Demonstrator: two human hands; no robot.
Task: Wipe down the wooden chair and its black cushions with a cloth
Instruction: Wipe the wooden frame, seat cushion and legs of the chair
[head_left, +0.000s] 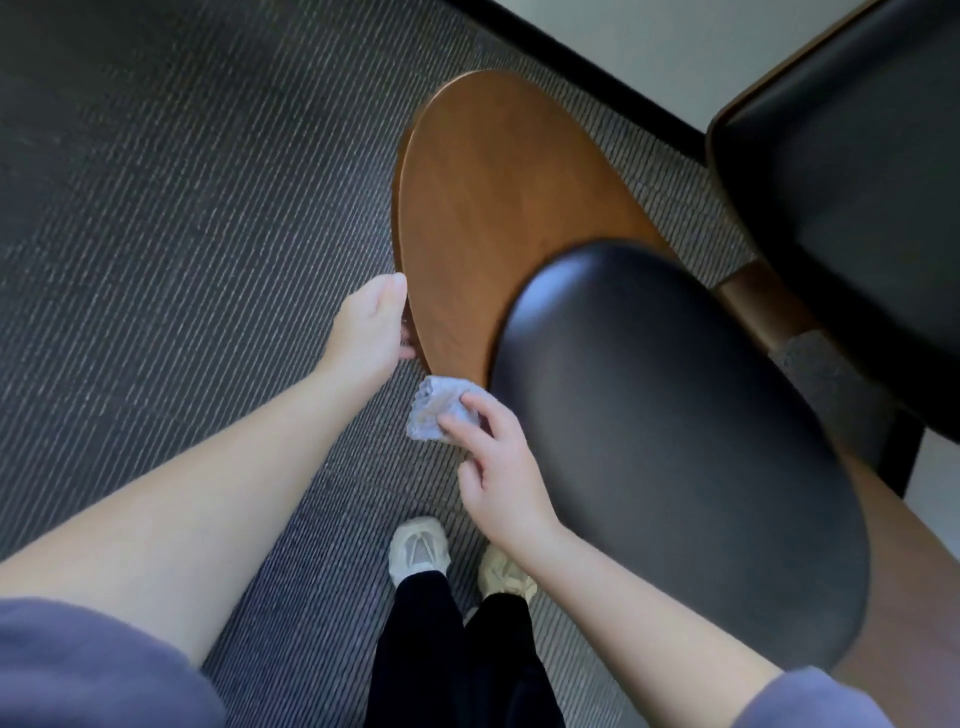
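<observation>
Two curled fingers (474, 404) of the right hand (501, 470) hold the crumpled pale-blue cloth (439, 410) at the near tip of the wooden chair (498, 208) panel, just left of its rounded black cushion (675, 441). Further left, the left hand (369, 325) grips the panel's edge, thumb on top, fingers curled underneath. At far right sits a second black cushion (857, 182), with striped grey carpet (156, 208) below.

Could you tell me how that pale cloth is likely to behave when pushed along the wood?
The cloth sits crumpled, pinched by the right hand, so it is probably soft and floppy. Held by fingertips alone, it seems light. On the smooth wooden panel it would likely slide easily but bunch up unless pressed flat.
</observation>
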